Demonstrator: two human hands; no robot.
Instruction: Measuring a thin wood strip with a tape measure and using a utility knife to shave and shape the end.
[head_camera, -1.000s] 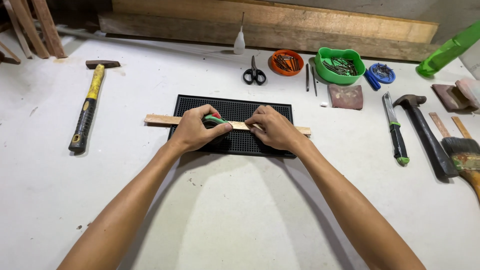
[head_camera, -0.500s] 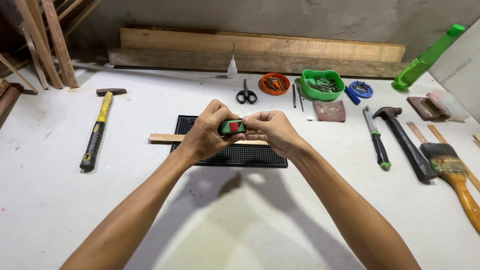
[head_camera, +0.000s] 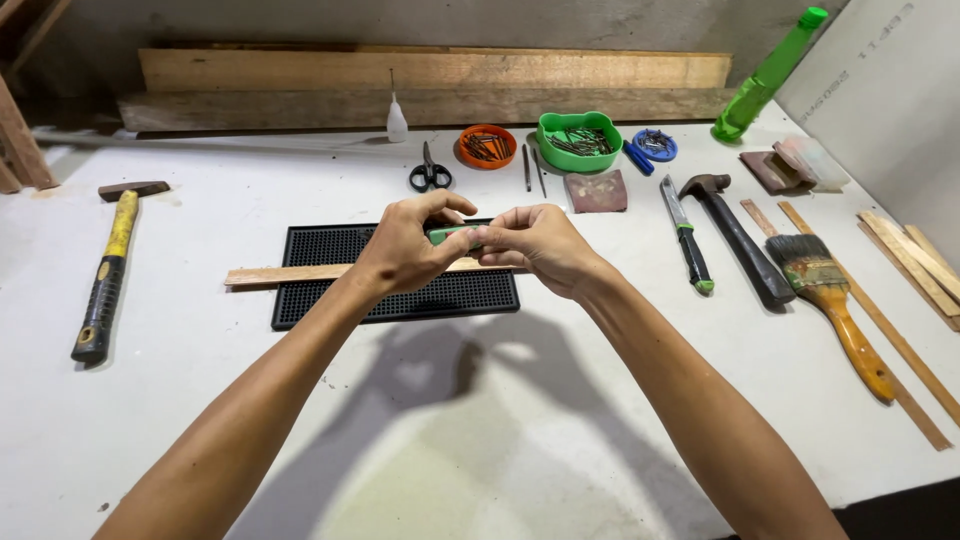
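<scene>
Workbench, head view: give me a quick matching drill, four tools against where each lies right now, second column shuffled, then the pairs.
Things:
1. yellow-handled hammer
2. scissors
3. paintbrush
4. wooden strip

Places:
A. across the black ridged mat, under the hands
B. far left of the table, head pointing away
C. right side, beside the black-handled hammer
D. behind the mat, next to the orange bowl

Pairs: 1-B, 2-D, 3-C, 4-A. Both hands, left hand and right hand, pinch a small green object above the mat.
</scene>
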